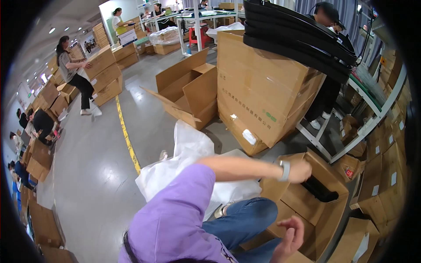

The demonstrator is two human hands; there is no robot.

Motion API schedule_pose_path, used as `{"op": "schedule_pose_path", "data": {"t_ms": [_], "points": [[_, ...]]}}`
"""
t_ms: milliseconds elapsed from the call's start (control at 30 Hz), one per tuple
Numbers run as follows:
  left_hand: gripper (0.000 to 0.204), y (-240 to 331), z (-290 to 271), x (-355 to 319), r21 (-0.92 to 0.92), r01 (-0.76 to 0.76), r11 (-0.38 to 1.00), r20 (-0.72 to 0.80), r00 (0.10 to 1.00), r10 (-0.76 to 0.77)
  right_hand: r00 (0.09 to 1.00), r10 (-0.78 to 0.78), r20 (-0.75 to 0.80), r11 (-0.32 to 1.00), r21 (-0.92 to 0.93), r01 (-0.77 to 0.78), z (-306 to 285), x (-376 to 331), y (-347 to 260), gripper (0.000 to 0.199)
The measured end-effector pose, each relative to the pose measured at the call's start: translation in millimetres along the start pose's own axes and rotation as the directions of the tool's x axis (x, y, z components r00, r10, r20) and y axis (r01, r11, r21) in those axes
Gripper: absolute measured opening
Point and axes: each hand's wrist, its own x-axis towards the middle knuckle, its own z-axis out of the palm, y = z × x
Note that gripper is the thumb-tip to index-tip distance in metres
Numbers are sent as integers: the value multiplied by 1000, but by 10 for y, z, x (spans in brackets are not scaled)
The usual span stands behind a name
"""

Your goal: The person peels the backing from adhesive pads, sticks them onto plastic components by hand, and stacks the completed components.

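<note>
1. The left hand (301, 170), wearing a pale band at the wrist, reached across the body to the right and closed over the top end of a long black plastic part (319, 189); the fingers were curled on it, though the exact contact was partly hidden by the hand itself.
2. That black part lay slanting down inside an open brown cardboard box (325, 209), its upper end at the left hand and its lower end deeper in the box, toward the right wall.
3. The right hand (290, 236) hung lower, just at the near edge of the same box, fingers loosely bent and holding nothing.
4. Between the two hands the person's blue-jeaned knee (245, 219) and purple sleeve (184, 210) filled the lower middle of the view.
5. Just behind the arm lay a crumpled white plastic bag (188, 162) on the grey floor.
6. Farther back stood a tall closed brown carton (258, 96) with a stack of long black plastic parts (302, 39) resting across its top, and to its left an open empty cardboard box (188, 92).
7. Another person in dark clothes (326, 87) stood behind the tall carton beside a white-framed workbench (364, 118).
8. Well apart, at far left past a yellow floor line (127, 136), a person in a striped top (70, 74) leaned against stacked cartons.
</note>
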Motion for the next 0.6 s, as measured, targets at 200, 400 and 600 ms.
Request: {"op": "schedule_pose_path", "data": {"t_ms": [200,400,600], "points": [[26,668,1073,-985,49,139,989,81,986,-143,595,-708,381,603,764,228,780,238,-1407,51],[24,744,900,-1348,198,179,964,48,980,-191,719,-630,294,610,760,224,1149,-180,-1830,44],[29,924,807,-1570,365,245,898,25,962,-273,837,-520,172,636,732,244,1220,-440,-2092,35]]}}
